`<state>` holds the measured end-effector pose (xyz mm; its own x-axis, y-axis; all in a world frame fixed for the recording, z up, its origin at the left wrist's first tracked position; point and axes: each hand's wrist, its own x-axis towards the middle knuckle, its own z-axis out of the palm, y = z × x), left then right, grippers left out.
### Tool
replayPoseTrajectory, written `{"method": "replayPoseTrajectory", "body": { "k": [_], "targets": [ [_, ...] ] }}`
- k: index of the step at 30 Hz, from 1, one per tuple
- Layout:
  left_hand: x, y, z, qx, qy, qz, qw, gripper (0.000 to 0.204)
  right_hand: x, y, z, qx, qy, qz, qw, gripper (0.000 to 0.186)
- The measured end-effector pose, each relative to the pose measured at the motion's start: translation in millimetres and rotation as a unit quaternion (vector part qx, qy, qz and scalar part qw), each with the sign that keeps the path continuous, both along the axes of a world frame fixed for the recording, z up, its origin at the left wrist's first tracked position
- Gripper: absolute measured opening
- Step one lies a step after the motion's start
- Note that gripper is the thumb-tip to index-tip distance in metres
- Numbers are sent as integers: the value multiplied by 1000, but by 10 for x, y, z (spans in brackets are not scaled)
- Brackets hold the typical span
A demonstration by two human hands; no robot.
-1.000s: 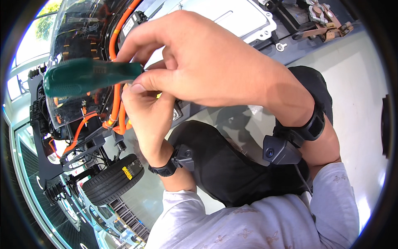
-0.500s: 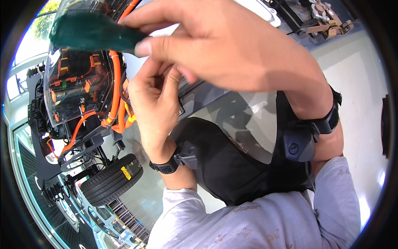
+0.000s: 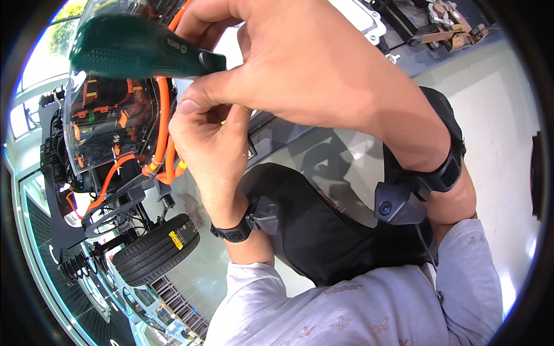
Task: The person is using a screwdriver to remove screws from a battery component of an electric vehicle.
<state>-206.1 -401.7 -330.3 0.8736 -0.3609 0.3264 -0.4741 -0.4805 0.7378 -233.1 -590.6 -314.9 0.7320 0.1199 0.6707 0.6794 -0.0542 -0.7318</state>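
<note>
A green-handled ratchet wrench (image 3: 135,51) lies crosswise at the upper left, its broad textured grip pointing left. My right hand (image 3: 283,63) curls its fingers round the narrow end, with the thumb underneath and clear of the handle. That thumb's tip meets my left hand (image 3: 210,138) just below the wrench. The left fingers are closed in a pinch. What they hold is hidden, though a speck of yellow shows beside them. Behind both hands runs a thick orange cable (image 3: 163,115), along a clear cover (image 3: 104,124) over orange-and-black parts.
Below the covered unit stands a black tyre (image 3: 156,251) with a yellow label, beside a coil spring (image 3: 74,268). At the upper right, metal parts (image 3: 447,26) lie on a dark grey bench edge (image 3: 485,41). My black-trousered knees are below my hands.
My right thumb has slid off the wrench's narrow end and down onto my left hand. The wrench has shifted slightly, its narrow end now uncovered. My right forearm has moved a little to the left.
</note>
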Motion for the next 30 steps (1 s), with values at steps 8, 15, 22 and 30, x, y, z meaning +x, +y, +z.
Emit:
{"method": "replayPoseTrajectory", "body": {
  "k": [8,15,22,30],
  "targets": [
    [-47,-99,80,-41,41,3,998,9,14,-244,170,91,137,139,977,37],
    [-49,-71,55,29,15,-6,999,9,-35,-195,72,86,87,182,976,44],
    [-50,-55,33,-26,-6,-14,1000,11,-111,22,68,44,-29,-37,998,40],
    [-71,-112,25,-45,-17,11,999,14,-153,19,176,3,30,-51,998,35]
  ]
}}
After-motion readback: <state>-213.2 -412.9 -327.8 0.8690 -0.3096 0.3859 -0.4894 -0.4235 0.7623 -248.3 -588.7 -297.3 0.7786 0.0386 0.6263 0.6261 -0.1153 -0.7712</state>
